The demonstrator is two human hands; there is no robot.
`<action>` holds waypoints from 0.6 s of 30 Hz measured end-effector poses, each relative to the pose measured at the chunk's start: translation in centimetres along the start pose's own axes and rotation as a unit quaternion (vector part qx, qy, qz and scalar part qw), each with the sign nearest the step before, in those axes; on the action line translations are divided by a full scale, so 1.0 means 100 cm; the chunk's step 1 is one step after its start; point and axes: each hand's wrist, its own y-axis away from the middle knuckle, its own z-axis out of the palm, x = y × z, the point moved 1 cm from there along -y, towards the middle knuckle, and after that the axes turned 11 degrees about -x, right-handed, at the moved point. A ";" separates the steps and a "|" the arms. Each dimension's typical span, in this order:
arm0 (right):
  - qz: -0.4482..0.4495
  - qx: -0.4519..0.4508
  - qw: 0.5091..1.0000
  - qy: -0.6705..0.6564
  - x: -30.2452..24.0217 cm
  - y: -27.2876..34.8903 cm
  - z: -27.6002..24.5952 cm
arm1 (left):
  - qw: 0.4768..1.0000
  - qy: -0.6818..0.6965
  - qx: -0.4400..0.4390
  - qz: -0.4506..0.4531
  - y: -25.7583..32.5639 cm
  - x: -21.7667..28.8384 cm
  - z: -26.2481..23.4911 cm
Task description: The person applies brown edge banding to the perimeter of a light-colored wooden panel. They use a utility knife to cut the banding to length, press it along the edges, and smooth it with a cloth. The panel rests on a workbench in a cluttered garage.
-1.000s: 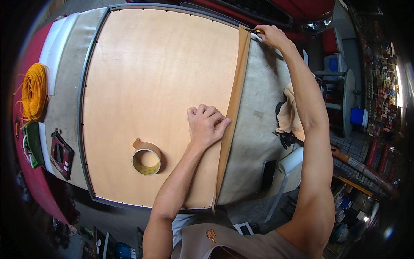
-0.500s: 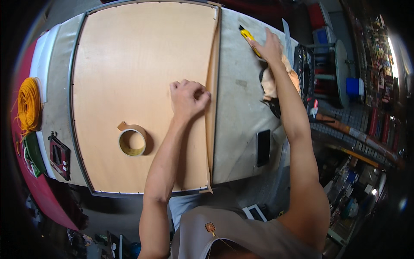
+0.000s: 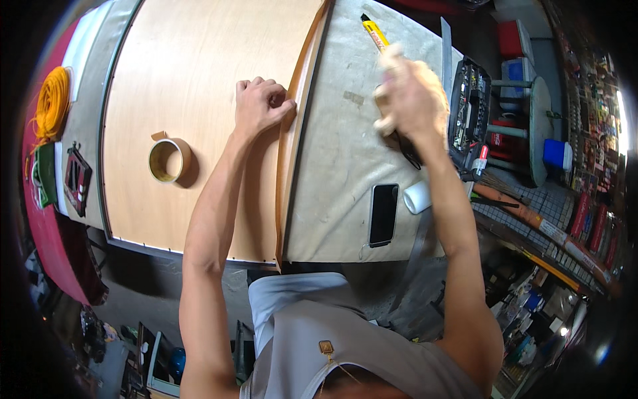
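Fingers of the left grip are lying curled on the wooden board, and its thumb is touching the brown strip running along the edge; I can't tell if it is pinching. The right grip is looking blurry over a pale cloth, so I can't tell if it is holding anything. Just past it, a yellow knife is showing. A tape roll is sitting on the board.

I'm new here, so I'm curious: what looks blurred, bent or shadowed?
Head view: the right hand smeared, the left hand crisper; same view: the wooden panel bows along its left edge, picture corners go black; same view: the tape roll casts a shadow rightward.
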 end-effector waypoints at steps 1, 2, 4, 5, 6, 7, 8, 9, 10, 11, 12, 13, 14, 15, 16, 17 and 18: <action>-0.101 0.002 0.995 0.009 -0.020 0.006 0.022 | 1.000 0.007 0.001 -0.001 0.000 -0.001 0.000; -0.197 -0.016 0.980 0.009 -0.036 0.011 0.042 | 1.000 0.014 0.003 -0.003 0.000 -0.002 0.000; -0.179 -0.098 0.978 -0.051 -0.056 0.019 0.078 | 1.000 0.012 -0.003 -0.005 0.000 -0.005 0.001; -0.195 -0.102 0.975 -0.035 -0.060 0.022 0.089 | 1.000 0.011 -0.003 -0.002 0.000 -0.006 0.002; -0.204 -0.106 0.973 -0.021 -0.064 0.024 0.099 | 1.000 0.006 -0.011 -0.006 0.000 -0.007 0.002; -0.190 -0.139 0.972 -0.020 -0.065 0.027 0.107 | 1.000 0.023 0.004 0.004 0.001 -0.007 0.002; -0.211 -0.100 0.972 -0.023 -0.066 0.026 0.110 | 0.999 0.035 0.015 0.007 0.001 -0.007 0.002; -0.232 -0.061 0.971 -0.026 -0.065 0.024 0.112 | 0.998 0.046 0.031 0.014 0.001 -0.007 0.002; -0.253 -0.021 0.967 -0.028 -0.065 0.022 0.112 | 0.999 0.036 0.029 0.011 0.001 -0.007 0.002; -0.277 -0.007 0.961 -0.013 -0.064 0.018 0.113 | 0.999 0.026 0.031 0.012 0.002 -0.006 0.003; -0.284 -0.006 0.958 -0.028 -0.063 0.014 0.113 | 0.999 0.014 0.033 0.017 0.001 -0.005 0.003; -0.287 -0.010 0.957 -0.036 -0.061 0.009 0.114 | 0.999 0.012 0.031 0.021 0.002 -0.005 0.003; -0.293 -0.009 0.955 -0.042 -0.060 0.004 0.115 | 0.999 0.015 0.029 0.014 0.001 -0.004 0.002; -0.273 -0.007 0.960 -0.057 -0.057 -0.001 0.115 | 0.999 0.015 0.031 0.015 0.001 -0.003 0.002; -0.242 -0.032 0.967 -0.078 -0.053 -0.008 0.115 | 0.999 0.012 0.038 0.017 0.001 -0.003 0.002; -0.234 -0.047 0.969 -0.060 -0.050 -0.015 0.114 | 0.999 0.006 0.040 0.017 0.001 -0.002 0.002; -0.225 -0.061 0.971 -0.046 -0.046 -0.022 0.113 | 0.999 0.003 0.041 0.014 0.002 -0.001 0.001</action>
